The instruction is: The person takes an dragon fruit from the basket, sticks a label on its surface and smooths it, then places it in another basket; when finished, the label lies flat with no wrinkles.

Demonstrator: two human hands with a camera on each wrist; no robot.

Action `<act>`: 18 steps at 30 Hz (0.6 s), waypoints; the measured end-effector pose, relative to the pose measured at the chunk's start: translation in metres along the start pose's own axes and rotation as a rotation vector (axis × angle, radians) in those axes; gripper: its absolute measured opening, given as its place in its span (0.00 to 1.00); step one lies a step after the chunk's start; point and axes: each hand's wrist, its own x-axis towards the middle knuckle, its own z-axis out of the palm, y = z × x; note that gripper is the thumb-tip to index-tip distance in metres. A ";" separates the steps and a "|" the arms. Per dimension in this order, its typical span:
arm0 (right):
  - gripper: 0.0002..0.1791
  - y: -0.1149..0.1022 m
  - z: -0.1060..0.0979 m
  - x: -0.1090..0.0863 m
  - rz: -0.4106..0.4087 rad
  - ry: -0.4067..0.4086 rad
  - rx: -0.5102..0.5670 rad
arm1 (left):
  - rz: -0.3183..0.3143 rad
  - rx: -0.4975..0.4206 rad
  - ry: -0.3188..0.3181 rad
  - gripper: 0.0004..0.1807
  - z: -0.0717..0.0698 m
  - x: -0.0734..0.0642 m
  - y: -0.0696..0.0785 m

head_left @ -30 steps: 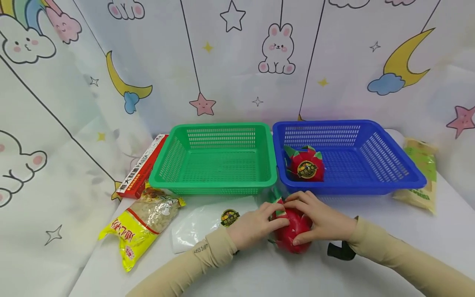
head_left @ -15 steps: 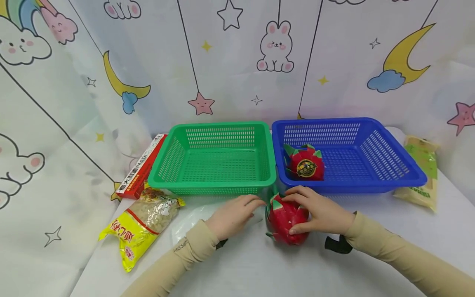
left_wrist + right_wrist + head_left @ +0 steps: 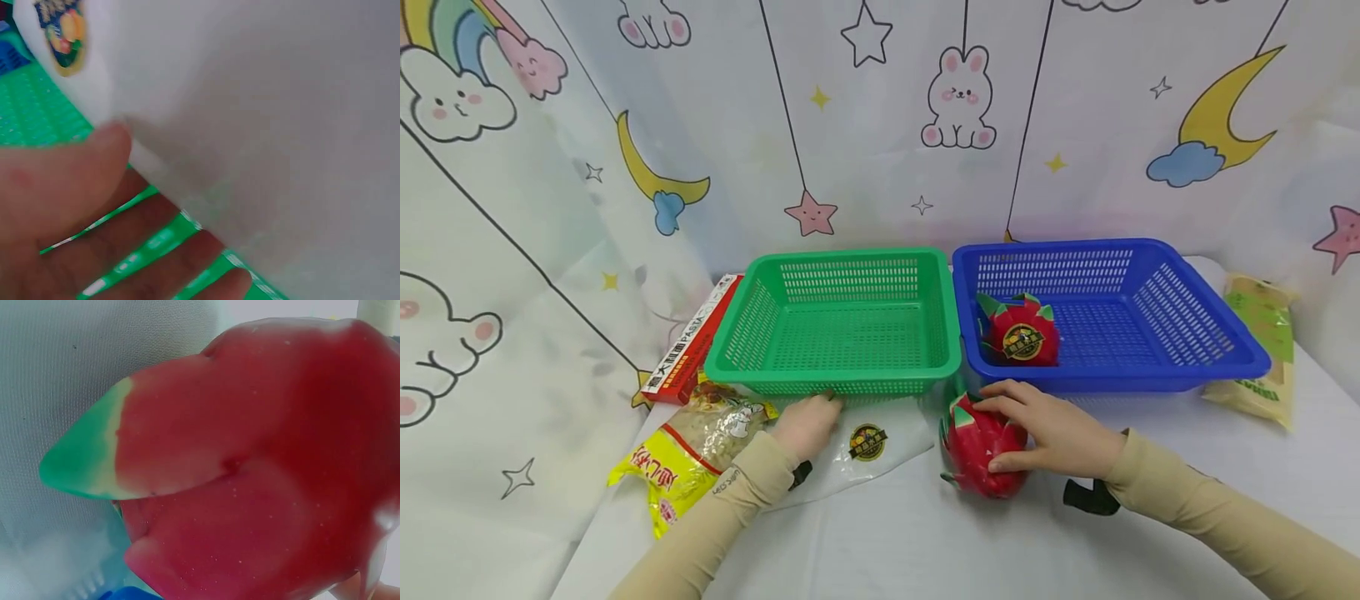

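My right hand (image 3: 1063, 433) grips a red dragon fruit (image 3: 977, 446) with green-tipped scales, fingers over its far side and thumb across its front. In the right wrist view the glossy dragon fruit (image 3: 269, 456) fills most of the picture. To the left, my left hand (image 3: 808, 427) is at the far edge of a white, translucent plastic bag (image 3: 898, 467) with a round fruit label. The left wrist view shows its thumb over the bag's edge and the fingers going beneath it, pinching the bag (image 3: 250, 125). Another dragon fruit (image 3: 1024, 333) lies in the blue basket (image 3: 1112, 379).
A green basket (image 3: 842, 375) stands beside the blue one, behind both hands. On the left lie a yellow pasta packet (image 3: 685, 454) and a red pasta box (image 3: 692, 342). A green-and-beige packet (image 3: 1262, 350) is right of the blue basket. A patterned curtain (image 3: 887, 125) hangs behind.
My left hand has left the dragon fruit and moved left to the far edge of the plastic bag, uncovering its label. The right hand keeps its grip on the fruit.
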 end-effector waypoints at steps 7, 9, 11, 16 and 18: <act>0.37 0.000 -0.002 -0.002 -0.015 0.019 -0.025 | -0.040 0.023 -0.049 0.08 0.003 0.002 0.000; 0.37 0.000 -0.002 -0.003 -0.016 0.028 -0.031 | -0.038 0.023 -0.056 0.08 0.003 0.002 0.001; 0.36 -0.001 -0.003 -0.004 -0.020 0.037 -0.036 | -0.043 0.001 -0.076 0.07 0.001 0.002 0.000; 0.34 -0.003 -0.004 -0.003 -0.051 0.072 -0.052 | -0.047 -0.195 -0.172 0.08 -0.007 0.002 -0.005; 0.32 -0.006 -0.005 -0.002 -0.069 0.092 -0.054 | -0.032 -0.285 -0.220 0.08 -0.010 0.001 -0.008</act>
